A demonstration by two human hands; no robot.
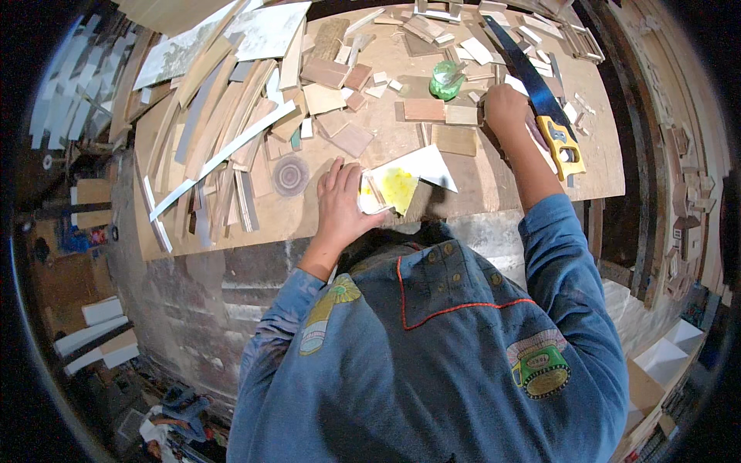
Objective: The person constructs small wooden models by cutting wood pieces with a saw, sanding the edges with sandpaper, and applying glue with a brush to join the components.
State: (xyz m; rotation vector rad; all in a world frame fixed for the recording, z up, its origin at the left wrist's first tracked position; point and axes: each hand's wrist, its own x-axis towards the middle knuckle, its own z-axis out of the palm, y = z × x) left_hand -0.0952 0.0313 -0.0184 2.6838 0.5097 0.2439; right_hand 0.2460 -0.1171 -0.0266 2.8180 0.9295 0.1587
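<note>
My left hand (pixel 340 199) is closed at the left edge of a small white piece (pixel 370 197) with a thin wood strip on it. Beside that lies a yellow-smeared patch (pixel 400 189) on a pointed white board (pixel 429 163), near the table's front edge. My right hand (pixel 505 108) is reached out to the right, over small wood pieces, its fingers curled down; what they hold, if anything, is hidden. Just left of it are a pale wood block (pixel 461 115), a reddish block (pixel 424 110) and a green cup (pixel 445 82) with a stick in it.
A handsaw (pixel 532 81) with a yellow handle (pixel 562 145) lies right of my right hand. Long wood strips (pixel 220 123) pile up at the left of the table (pixel 262 224). Many offcuts (pixel 326 71) are strewn across the back. A round dark-ringed disc (pixel 291 177) lies left of my left hand.
</note>
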